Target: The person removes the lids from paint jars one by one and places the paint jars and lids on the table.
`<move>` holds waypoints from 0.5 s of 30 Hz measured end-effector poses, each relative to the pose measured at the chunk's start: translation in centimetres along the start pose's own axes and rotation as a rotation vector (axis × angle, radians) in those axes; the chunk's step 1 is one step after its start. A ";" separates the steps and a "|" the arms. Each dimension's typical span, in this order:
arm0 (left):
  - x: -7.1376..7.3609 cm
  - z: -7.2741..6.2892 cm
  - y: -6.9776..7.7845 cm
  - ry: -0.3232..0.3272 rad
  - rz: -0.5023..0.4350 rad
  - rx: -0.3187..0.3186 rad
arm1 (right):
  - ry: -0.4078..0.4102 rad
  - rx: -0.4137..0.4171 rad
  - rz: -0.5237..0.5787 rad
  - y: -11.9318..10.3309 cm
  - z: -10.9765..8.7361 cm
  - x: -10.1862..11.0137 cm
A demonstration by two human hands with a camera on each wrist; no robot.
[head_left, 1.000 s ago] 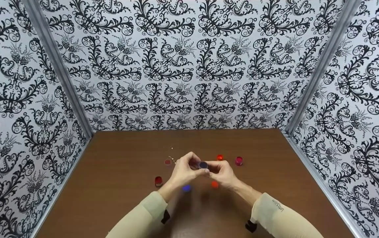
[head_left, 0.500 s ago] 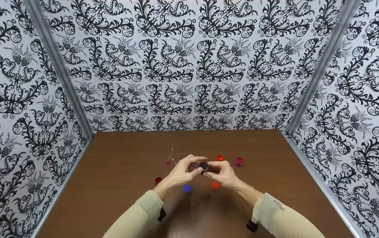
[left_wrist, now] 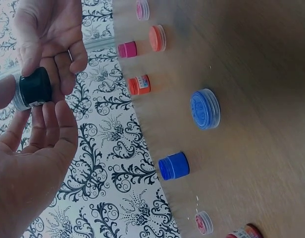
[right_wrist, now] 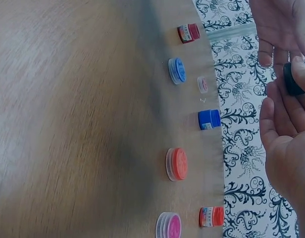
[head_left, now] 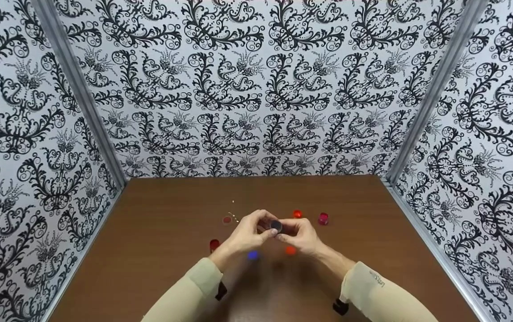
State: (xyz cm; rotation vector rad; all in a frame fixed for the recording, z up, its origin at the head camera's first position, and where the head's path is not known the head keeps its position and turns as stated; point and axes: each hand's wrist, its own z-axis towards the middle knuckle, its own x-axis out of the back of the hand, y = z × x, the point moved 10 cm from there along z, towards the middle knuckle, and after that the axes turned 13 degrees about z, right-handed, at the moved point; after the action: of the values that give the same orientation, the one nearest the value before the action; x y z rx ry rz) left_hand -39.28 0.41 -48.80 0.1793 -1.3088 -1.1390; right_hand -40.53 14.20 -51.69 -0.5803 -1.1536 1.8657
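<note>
A small dark paint jar (head_left: 276, 226) is held above the table between both hands. In the left wrist view, the dark jar (left_wrist: 36, 88) lies on its side, with a clear ribbed lid (left_wrist: 19, 94) at its left end. My left hand (head_left: 248, 231) grips it, thumb at the lid end and fingers beneath. My right hand (head_left: 303, 235) pinches it from the other side, its thumb against the dark body. Fingers cover part of the jar in the right wrist view. Below the hands are a blue lid (left_wrist: 204, 109) and an orange lid (right_wrist: 177, 164).
Blue (left_wrist: 174, 166), orange-red (left_wrist: 139, 85), magenta (left_wrist: 127, 49) and red (head_left: 214, 245) paint jars stand around the table. A pink lid (right_wrist: 169, 226) and a red lid (head_left: 227, 219) lie among them, with small pale scraps (head_left: 234, 217) nearby. Patterned walls (head_left: 247, 89) enclose the table.
The left fingers straightened and lifted along the jar half a second ago, and are now curled round it again. The jar sits slightly lower than a second ago; the right hand barely moved.
</note>
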 end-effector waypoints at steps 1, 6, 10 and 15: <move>0.0 0.0 -0.1 0.005 -0.007 0.006 | 0.004 0.001 -0.007 0.0 0.0 0.0; -0.1 0.0 -0.4 0.049 -0.036 0.050 | 0.017 -0.011 -0.009 0.1 0.0 0.0; 0.0 -0.1 -0.8 0.108 -0.048 0.103 | 0.031 -0.023 0.006 -0.1 0.1 -0.2; -0.1 -0.2 -1.1 0.173 -0.067 0.148 | 0.059 -0.025 -0.002 -0.1 0.0 0.0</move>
State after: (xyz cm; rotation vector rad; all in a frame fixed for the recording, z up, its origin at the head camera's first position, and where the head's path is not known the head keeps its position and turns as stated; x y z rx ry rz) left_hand -39.70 -0.21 -49.69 0.4245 -1.2399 -1.0587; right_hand -40.46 14.19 -51.56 -0.6433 -1.1395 1.8227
